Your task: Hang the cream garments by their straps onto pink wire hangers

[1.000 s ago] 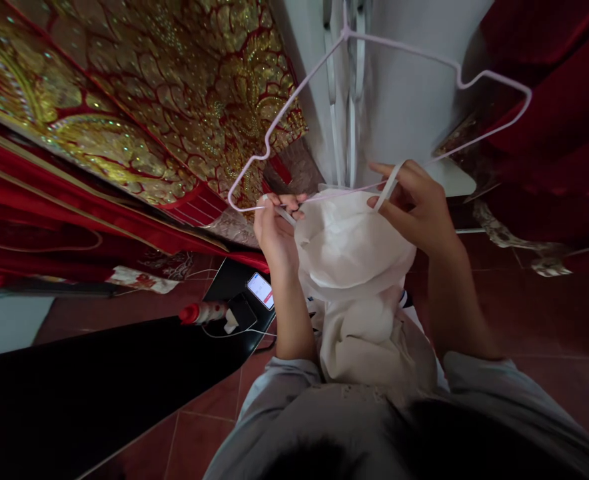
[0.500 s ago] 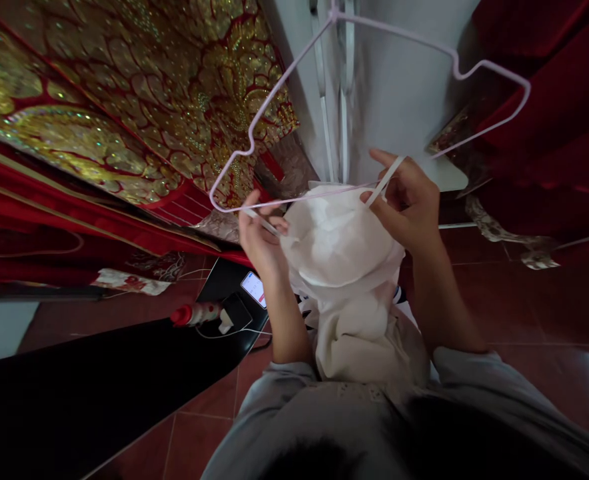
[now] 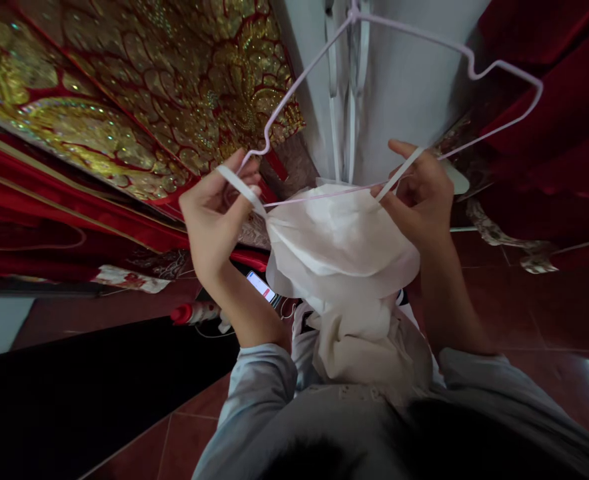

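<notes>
A thin pale pink wire hanger (image 3: 504, 65) hangs in front of me, its hook at the top of the view. A white garment (image 3: 344, 247) droops below its bottom bar. My left hand (image 3: 214, 213) is closed on the garment's left white strap (image 3: 239, 189) and holds it up near the hanger's left notch. My right hand (image 3: 419, 197) is closed on the right strap (image 3: 399, 175), just under the hanger's lower bar.
Red and gold embroidered cloth (image 3: 139, 100) hangs at the left, dark red fabric (image 3: 564, 133) at the right. A white post (image 3: 399, 93) stands behind the hanger. Below lie a black surface (image 3: 89, 387) with a phone (image 3: 261, 287), a red-tipped tool (image 3: 194, 312), and a red tiled floor (image 3: 524, 300).
My left hand has risen and moved left, pulling the left strap up toward the hanger's notch. The right hand has shifted slightly up with its strap.
</notes>
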A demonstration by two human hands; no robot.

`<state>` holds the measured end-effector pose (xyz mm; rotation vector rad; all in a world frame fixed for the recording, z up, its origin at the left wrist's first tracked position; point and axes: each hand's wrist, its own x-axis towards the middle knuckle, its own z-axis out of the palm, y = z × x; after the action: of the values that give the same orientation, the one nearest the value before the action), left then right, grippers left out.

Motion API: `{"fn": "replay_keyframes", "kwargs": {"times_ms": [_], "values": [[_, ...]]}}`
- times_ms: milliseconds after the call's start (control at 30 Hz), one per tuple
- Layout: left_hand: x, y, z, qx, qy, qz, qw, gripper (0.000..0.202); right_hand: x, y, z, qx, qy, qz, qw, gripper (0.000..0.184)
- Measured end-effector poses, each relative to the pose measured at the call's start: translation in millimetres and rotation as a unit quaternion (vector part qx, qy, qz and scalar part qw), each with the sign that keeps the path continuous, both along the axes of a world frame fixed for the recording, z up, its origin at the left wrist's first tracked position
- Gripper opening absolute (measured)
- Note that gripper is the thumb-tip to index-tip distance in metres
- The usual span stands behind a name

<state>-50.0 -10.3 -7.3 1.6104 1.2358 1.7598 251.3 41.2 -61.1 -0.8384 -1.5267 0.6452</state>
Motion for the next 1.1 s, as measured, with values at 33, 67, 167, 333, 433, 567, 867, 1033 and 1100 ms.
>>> {"fn": "replay_keyframes", "kwargs": {"times_ms": [33, 67, 167, 333, 433, 567, 867, 1033, 1100], "values": [[3, 4, 5.2, -0.009, 0.015, -0.001, 1.0, 0.032, 0, 0, -0.9, -0.003, 0.005, 0.005, 1.0, 0.056], [6, 8, 10.4, -0.022, 0.02, 0.006, 1.0, 0.02, -1, -1, -2.0, -0.003, 0.007, 0.007, 1.0, 0.054], [12, 22, 19.7, -0.066, -0.024, 0.03, 0.997, 0.046, 0, -3, -4.7, 0.005, -0.005, -0.004, 1.0, 0.05], [18, 36, -0.2, -0.049, -0.193, 0.03, 0.98, 0.042, 4, -2, -6.7, -0.003, -0.072, -0.006, 0.997, 0.055], [30, 33, -20.7, -0.034, -0.345, 0.019, 0.938, 0.04, 5, 0, -6.9, 0.002, -0.09, -0.005, 0.996, 0.058], [48, 27, -41.0, -0.056, -0.404, 0.011, 0.913, 0.045, 5, -1, -6.7, 0.028, -0.094, 0.004, 0.995, 0.058], [36, 27, -35.3, 0.012, -0.3, 0.098, 0.949, 0.042, 107, 65, -12.0, 0.289, 0.123, -0.187, 0.931, 0.054], [31, 25, -32.5, -0.007, -0.276, 0.09, 0.957, 0.042, 100, 68, 7.1, 0.197, 0.032, -0.107, 0.974, 0.046], [31, 26, -34.0, -0.009, -0.275, 0.083, 0.958, 0.041, 83, 58, 21.2, 0.163, -0.028, -0.109, 0.98, 0.054]]}}
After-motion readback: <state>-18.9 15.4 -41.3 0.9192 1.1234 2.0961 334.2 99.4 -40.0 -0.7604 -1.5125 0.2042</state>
